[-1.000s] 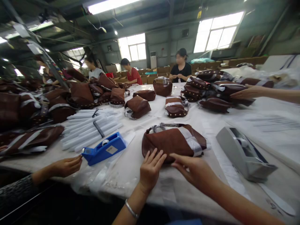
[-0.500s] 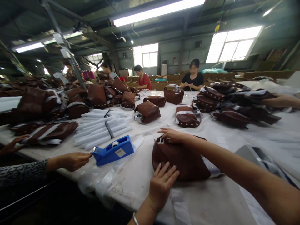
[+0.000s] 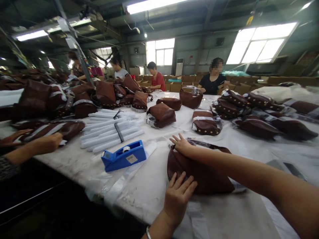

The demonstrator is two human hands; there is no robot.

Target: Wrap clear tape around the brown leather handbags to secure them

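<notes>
Left of centre stands a blue tape dispenser [image 3: 124, 156]. At lower centre, the left hand [image 3: 177, 199] lies open, fingers spread on the brown bag [image 3: 211, 181]; above, the right hand [image 3: 182, 145] spreads open over the bag's upper left end. The step looks like steadying; shifting the bag would call for firmer finger contact.

I have the dark brown bag [image 3: 211, 182] lying before me on the bench [image 3: 149, 189], close to the near edge, its leathery side up, a strap [image 3: 214, 145] along its far side, a pale band [image 3: 238, 186] showing at its right end.
</notes>
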